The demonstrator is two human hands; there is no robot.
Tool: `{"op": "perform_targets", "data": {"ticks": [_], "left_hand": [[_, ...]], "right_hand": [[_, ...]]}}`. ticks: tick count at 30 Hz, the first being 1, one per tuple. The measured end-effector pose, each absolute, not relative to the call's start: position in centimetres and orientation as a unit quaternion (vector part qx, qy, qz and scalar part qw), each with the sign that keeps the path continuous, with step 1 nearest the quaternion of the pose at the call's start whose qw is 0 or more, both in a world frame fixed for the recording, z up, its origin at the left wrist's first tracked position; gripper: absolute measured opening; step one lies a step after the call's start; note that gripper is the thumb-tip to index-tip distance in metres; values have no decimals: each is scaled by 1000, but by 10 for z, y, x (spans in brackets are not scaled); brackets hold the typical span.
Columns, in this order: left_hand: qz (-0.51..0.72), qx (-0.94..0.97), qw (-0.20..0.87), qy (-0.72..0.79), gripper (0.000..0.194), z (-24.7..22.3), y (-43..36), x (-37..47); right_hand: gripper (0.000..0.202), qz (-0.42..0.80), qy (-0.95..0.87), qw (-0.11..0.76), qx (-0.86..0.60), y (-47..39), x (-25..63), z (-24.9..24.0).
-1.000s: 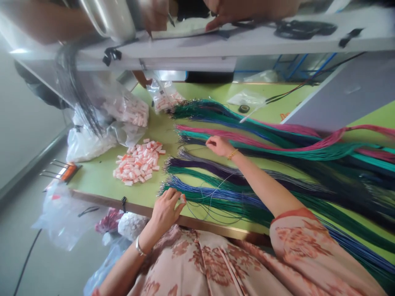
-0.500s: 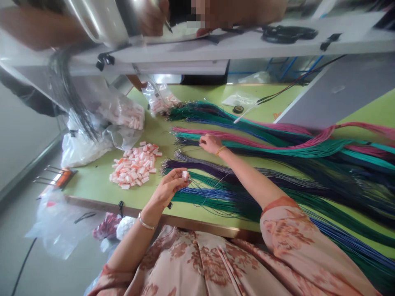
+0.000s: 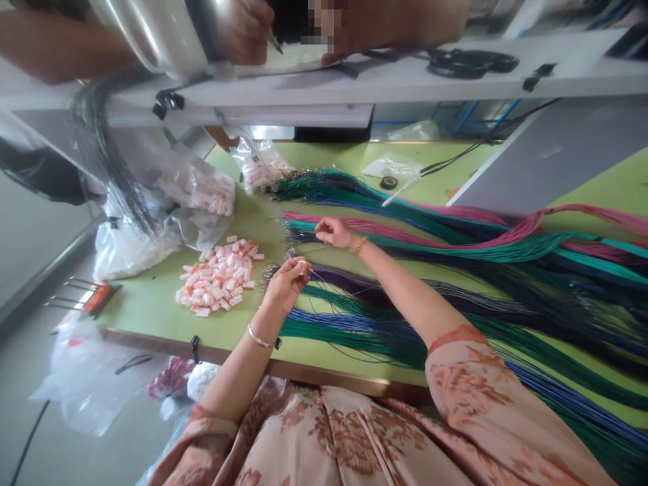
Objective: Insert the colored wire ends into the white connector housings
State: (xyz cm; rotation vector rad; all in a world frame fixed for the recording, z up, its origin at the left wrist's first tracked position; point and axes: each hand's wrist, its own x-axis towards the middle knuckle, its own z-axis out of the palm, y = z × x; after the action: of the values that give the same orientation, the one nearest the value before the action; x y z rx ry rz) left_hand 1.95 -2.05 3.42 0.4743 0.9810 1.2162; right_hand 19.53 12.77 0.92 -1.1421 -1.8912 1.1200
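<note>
My left hand is closed on a small white-and-orange plastic connector, with thin wires trailing from it to the right. Over the teal wires and pink wires hovers my right hand, its thumb and fingers pinched together. Whether a wire is between those fingertips is too small to make out. Below my hands run purple wires, blue wires and green wires. Left of my left hand lies a pile of white and orange connectors.
Bags of connectors and a white plastic bag stand at the table's left. A shelf crosses above the far side; another person's hand holds a pen there. A black tape roll lies behind the wires.
My left hand has risen slightly with the connector, toward my right hand. The right hand has shifted a little to the left, still pinched.
</note>
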Motion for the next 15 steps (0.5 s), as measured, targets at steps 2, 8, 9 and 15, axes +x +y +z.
{"op": "perform_targets", "data": {"ticks": [2,8,9,15], "left_hand": [[547,198,693,427,20,31,-17,19],[560,162,699,413,12,31,-12,18],[559,158,701,414,11,33,-12,18],[550,133,713,415,10,39,-9,22]], "right_hand": [[19,479,-692,360,-403,124,180,15],[25,533,-655,396,-361,103,168,27],[25,527,-661,393,-362,98,170,29],[22,465,-697,396,-375,69,188,42]]}}
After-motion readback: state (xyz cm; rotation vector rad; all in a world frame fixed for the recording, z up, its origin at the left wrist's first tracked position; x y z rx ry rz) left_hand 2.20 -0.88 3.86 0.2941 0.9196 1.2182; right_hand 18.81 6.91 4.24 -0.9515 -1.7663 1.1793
